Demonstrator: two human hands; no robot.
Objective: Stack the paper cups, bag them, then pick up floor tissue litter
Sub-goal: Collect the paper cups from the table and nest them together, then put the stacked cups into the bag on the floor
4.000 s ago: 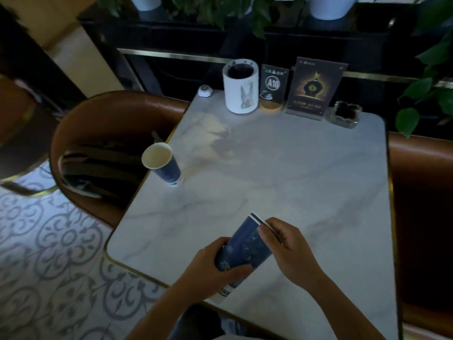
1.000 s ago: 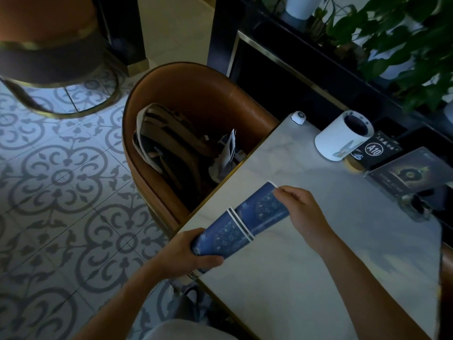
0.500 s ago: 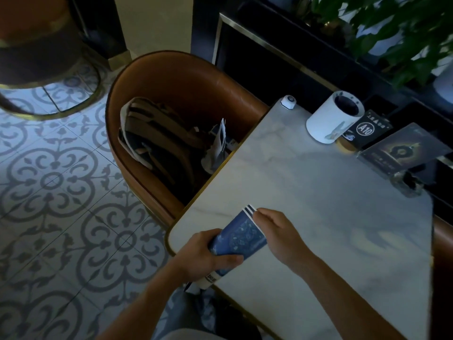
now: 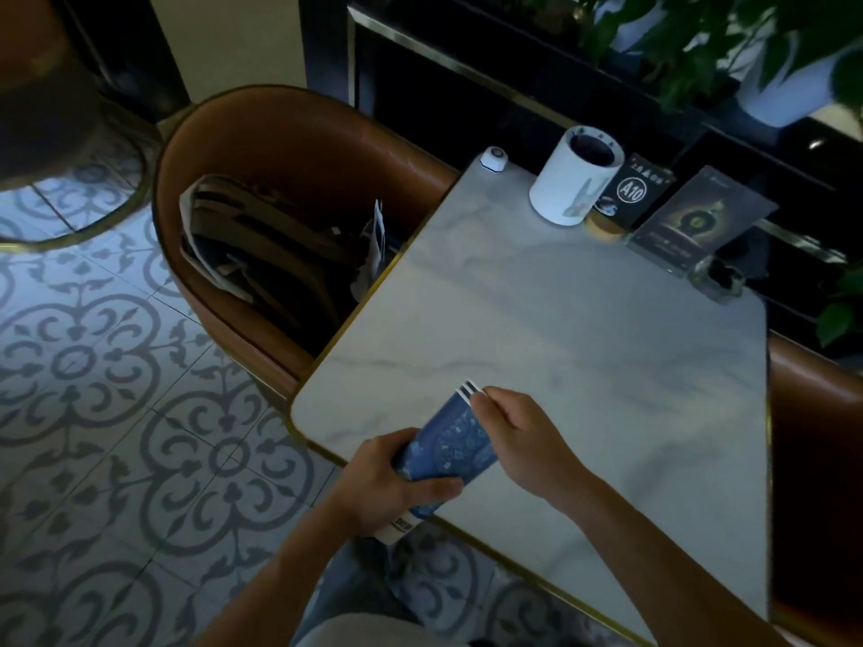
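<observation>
A: Where is the stack of dark blue patterned paper cups?

B: Lying tilted over the near left corner of the white marble table with the gold rim, white rims pointing away from the person, white base sticking out past the table edge.

A: Who has hold of it?

B: Both. The left hand is wrapped around the lower part of the stack, thumb across the front. The right hand pinches the rim end with its fingertips.

A: And around it?

B: A brown leather tub chair stands just left of the table with a dark striped bag on its seat. At the table's far edge stand a white cylindrical holder, a black sign marked A10 and a dark menu card. The floor is grey-patterned tile
</observation>
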